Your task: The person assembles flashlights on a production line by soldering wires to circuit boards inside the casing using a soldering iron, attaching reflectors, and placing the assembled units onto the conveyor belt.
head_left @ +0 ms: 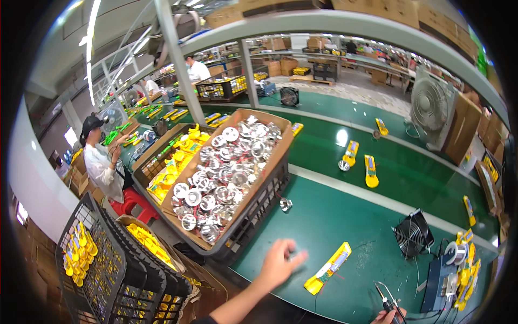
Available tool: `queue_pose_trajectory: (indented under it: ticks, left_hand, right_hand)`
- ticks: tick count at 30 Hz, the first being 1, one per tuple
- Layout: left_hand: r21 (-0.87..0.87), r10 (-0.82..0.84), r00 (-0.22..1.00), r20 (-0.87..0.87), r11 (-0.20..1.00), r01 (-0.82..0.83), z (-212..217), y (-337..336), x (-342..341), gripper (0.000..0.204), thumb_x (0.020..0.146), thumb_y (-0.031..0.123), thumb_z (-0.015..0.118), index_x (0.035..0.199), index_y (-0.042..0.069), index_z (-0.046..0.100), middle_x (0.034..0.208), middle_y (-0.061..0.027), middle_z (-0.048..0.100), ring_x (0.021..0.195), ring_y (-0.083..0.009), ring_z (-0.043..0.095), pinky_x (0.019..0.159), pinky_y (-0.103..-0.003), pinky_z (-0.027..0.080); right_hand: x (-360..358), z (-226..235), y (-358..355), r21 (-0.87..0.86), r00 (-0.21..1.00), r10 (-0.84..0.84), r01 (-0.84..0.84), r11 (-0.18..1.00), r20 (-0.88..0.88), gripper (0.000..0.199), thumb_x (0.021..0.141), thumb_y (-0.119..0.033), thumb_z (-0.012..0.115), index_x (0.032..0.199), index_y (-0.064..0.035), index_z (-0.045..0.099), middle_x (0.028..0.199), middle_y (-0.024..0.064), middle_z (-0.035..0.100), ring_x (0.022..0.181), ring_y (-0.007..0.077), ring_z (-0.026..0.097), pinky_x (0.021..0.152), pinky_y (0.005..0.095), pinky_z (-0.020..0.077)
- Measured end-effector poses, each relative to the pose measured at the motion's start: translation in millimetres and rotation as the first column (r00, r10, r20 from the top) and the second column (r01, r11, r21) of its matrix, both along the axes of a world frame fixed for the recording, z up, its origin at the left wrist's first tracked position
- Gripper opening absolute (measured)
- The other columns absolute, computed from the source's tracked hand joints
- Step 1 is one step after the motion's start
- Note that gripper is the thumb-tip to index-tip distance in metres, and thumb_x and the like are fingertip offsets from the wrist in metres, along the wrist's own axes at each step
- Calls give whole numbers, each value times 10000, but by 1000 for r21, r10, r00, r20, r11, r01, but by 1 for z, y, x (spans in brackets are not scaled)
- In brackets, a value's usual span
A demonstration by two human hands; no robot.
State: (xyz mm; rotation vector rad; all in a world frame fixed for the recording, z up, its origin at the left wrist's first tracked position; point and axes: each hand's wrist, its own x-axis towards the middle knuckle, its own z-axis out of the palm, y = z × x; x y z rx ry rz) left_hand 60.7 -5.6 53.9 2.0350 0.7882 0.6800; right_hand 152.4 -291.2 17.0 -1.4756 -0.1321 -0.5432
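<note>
Green factory counter (pixel 345 216) stretches under a metal frame, with a cardboard tray of shiny silver reflector cups (pixel 226 173) as the landmark. Left hand (pixel 279 262) sits just right of and below that tray, fingers curled around a small silver piece (pixel 294 255). Right hand (pixel 389 315), far right of the tray at the lower edge, grips a thin soldering iron (pixel 384 298). Between the 2 hands lies a yellow plastic flashlight body (pixel 328 268), touched by neither. 1 loose silver reflector cup (pixel 285 204) rests just beside the tray.
</note>
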Motion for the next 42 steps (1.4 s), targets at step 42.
queue_pose_trajectory:
  ticks: [42]
  left_hand:
    - [2, 61, 974, 218, 998, -63, -38, -46, -17, 134, 598, -13, 689, 714, 49, 661, 903, -64, 471, 558, -70, 368, 535, -194, 348]
  right_hand:
    - [18, 39, 47, -112, 779, 623, -627, 771, -70, 293, 740, -217, 619, 773, 13, 441, 494, 48, 481, 373, 94, 482, 348, 196, 384]
